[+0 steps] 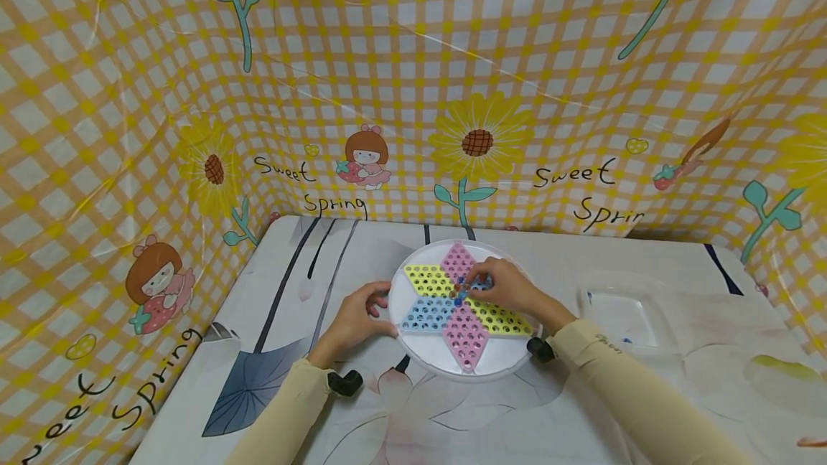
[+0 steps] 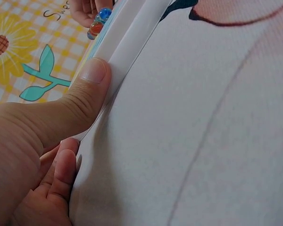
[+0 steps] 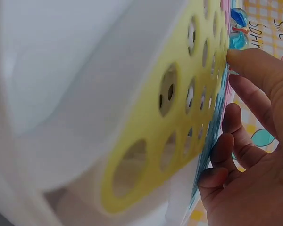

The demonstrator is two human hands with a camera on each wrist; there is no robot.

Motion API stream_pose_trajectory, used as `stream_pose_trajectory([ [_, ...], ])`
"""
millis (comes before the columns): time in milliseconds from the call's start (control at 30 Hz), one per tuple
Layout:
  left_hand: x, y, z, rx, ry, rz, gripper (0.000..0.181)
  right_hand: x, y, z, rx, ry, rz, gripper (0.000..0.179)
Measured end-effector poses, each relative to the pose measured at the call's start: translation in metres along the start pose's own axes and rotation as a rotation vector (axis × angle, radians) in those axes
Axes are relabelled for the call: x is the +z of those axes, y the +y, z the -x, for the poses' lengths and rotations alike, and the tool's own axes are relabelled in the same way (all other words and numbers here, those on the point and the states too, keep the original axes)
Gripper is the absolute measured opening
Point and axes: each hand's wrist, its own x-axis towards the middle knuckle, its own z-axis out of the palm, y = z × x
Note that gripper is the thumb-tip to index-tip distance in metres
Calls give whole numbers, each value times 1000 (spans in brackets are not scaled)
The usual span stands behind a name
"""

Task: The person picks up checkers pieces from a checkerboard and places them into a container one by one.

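A round white Chinese checkers board (image 1: 420,359) with a pink, yellow and light-blue star of holes lies on the table. Several blue and reddish glass marbles (image 1: 459,302) sit near its centre; blue and turquoise marbles (image 3: 238,40) also show in the right wrist view. My left hand (image 1: 357,314) holds the board's left rim, thumb (image 2: 95,70) on the rim and the other fingers curled below it. Over the middle of the board, my right hand (image 1: 507,285) has its thumb and forefinger together beside the marbles. They seem to pinch a marble, mostly hidden by the fingertips.
A clear plastic tray (image 1: 660,311) stands to the right of the board, with a small blue thing inside. A checked cloth (image 1: 400,56) with sunflowers hangs behind and at the sides. The table cover (image 1: 284,257) is pale with dark strokes.
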Motion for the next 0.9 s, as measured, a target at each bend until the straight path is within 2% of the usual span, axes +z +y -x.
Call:
stream_pose_trajectory([
  [533, 0, -1, 0, 17, 5, 7, 86, 2, 1, -1, -17, 15, -4, 11],
  [900, 1, -1, 0, -2, 6, 0, 86, 0, -1, -1, -1, 6, 22, 13],
])
